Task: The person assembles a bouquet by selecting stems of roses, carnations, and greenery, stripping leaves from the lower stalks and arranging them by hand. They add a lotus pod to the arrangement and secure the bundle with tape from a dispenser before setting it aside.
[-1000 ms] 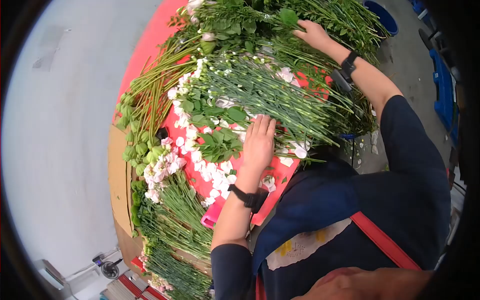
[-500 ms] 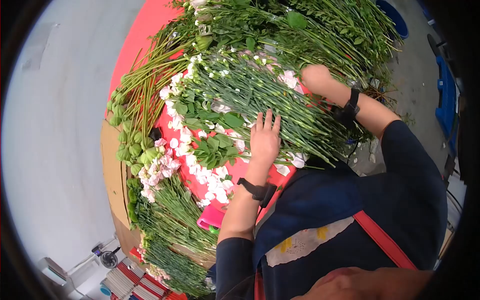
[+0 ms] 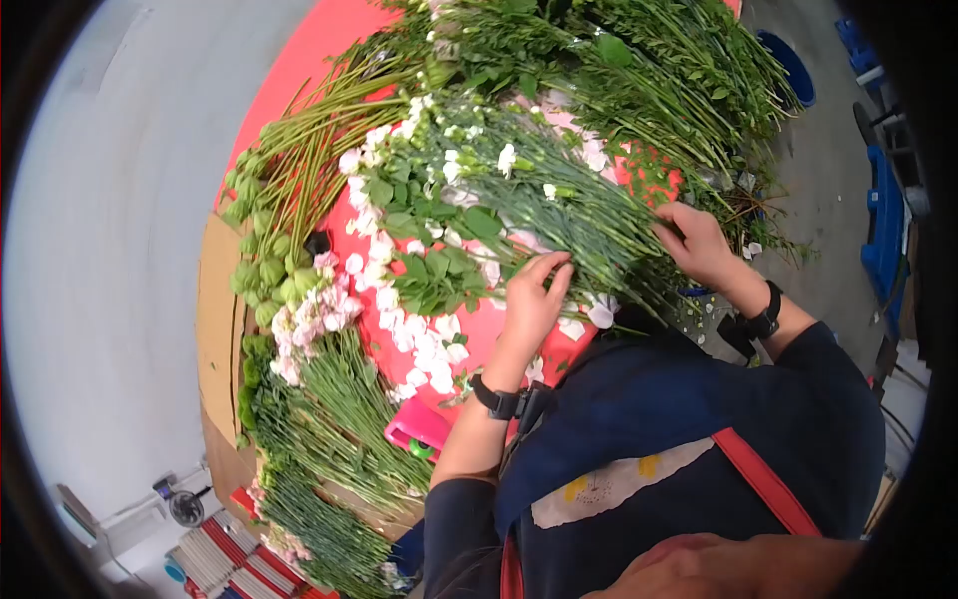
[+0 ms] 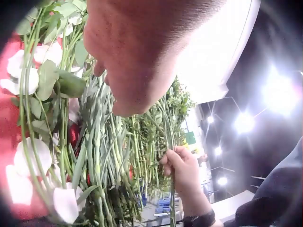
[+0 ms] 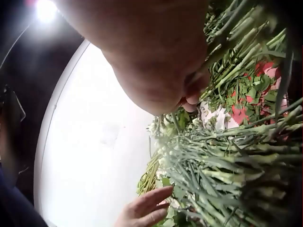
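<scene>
My right hand (image 3: 696, 245) pinches a few long green stems near their cut ends, at the right of the pile. In the left wrist view the same hand (image 4: 183, 170) has thumb and fingertips closed on the stems (image 4: 171, 137). They appear to belong to white carnations (image 3: 507, 160), whose blooms show above the heap of carnation stems (image 3: 569, 215). My left hand (image 3: 536, 299) is at the near edge of that heap, its fingers loosely bent. Its fingers (image 5: 154, 196) look relaxed beside the stems in the right wrist view.
White petals (image 3: 429, 354) and leafy sprigs (image 3: 439, 280) litter the red tabletop (image 3: 484, 344). Leafy green branches (image 3: 679, 90) lie at the far side, green seed pods (image 3: 269, 270) and pale pink flowers (image 3: 314, 319) at the left. A pink object (image 3: 417, 424) lies near the front edge.
My right hand has come from the leafy branches at the far side to the carnation stems, which it now pinches. White blooms show higher over the heap. The left hand's fingers have bent.
</scene>
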`<control>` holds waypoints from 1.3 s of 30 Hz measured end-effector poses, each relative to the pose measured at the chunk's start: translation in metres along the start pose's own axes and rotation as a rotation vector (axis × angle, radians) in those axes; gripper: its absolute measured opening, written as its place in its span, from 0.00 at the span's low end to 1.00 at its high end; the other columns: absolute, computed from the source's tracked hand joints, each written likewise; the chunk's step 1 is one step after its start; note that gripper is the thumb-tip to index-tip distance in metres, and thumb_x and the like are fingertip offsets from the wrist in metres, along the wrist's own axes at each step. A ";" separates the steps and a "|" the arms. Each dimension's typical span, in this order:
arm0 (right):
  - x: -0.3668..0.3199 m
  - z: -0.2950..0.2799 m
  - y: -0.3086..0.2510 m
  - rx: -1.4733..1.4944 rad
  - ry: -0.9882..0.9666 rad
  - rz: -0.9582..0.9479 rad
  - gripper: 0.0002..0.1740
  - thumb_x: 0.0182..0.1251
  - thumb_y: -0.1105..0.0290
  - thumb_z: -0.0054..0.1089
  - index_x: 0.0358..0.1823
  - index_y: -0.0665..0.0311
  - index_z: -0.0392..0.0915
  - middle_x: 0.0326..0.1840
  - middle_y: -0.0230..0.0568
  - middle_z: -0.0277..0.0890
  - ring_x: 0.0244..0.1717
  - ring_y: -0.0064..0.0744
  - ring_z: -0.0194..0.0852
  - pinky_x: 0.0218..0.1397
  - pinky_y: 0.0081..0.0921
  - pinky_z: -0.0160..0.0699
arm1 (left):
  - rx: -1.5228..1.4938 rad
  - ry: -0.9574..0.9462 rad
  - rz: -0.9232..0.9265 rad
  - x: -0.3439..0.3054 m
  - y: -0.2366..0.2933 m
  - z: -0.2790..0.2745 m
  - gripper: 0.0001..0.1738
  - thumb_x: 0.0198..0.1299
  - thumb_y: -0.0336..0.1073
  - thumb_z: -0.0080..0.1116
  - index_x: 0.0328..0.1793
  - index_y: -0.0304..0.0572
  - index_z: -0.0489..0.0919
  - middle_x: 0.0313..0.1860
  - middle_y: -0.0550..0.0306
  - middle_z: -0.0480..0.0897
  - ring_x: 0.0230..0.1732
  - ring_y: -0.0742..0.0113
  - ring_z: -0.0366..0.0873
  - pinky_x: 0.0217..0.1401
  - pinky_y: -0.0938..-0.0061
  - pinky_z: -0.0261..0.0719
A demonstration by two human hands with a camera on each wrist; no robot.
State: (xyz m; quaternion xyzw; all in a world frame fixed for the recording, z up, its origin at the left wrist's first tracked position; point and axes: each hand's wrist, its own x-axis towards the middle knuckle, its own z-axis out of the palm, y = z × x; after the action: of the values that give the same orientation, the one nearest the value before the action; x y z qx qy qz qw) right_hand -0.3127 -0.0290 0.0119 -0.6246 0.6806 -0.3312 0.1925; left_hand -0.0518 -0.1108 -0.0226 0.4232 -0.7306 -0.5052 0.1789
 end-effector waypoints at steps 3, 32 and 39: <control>-0.018 0.012 -0.040 0.119 -0.092 0.007 0.13 0.60 0.71 0.60 0.45 0.68 0.74 0.34 0.47 0.74 0.29 0.42 0.73 0.32 0.31 0.71 | -0.686 -0.013 -0.118 -0.013 0.014 0.012 0.17 0.64 0.34 0.56 0.54 0.27 0.75 0.48 0.49 0.82 0.48 0.66 0.80 0.53 0.76 0.78; -0.025 0.101 -0.074 0.770 -0.393 0.387 0.06 0.68 0.73 0.52 0.42 0.67 0.74 0.24 0.26 0.70 0.21 0.14 0.65 0.25 0.14 0.68 | -1.073 0.272 -0.390 -0.118 -0.010 -0.034 0.10 0.64 0.33 0.56 0.45 0.32 0.78 0.37 0.51 0.84 0.34 0.66 0.83 0.37 0.76 0.83; -0.018 0.090 -0.085 0.756 -0.364 0.312 0.06 0.68 0.71 0.53 0.40 0.66 0.73 0.23 0.23 0.66 0.22 0.12 0.62 0.25 0.15 0.64 | -1.105 0.290 -0.343 -0.072 -0.010 -0.036 0.09 0.64 0.34 0.57 0.42 0.35 0.77 0.38 0.51 0.83 0.33 0.65 0.82 0.34 0.77 0.82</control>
State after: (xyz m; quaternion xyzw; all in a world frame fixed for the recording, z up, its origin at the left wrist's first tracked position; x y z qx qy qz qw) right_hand -0.1878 -0.0303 0.0042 -0.4481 0.5530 -0.4085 0.5714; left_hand 0.0194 -0.0760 -0.0044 0.4440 -0.2487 -0.7691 0.3866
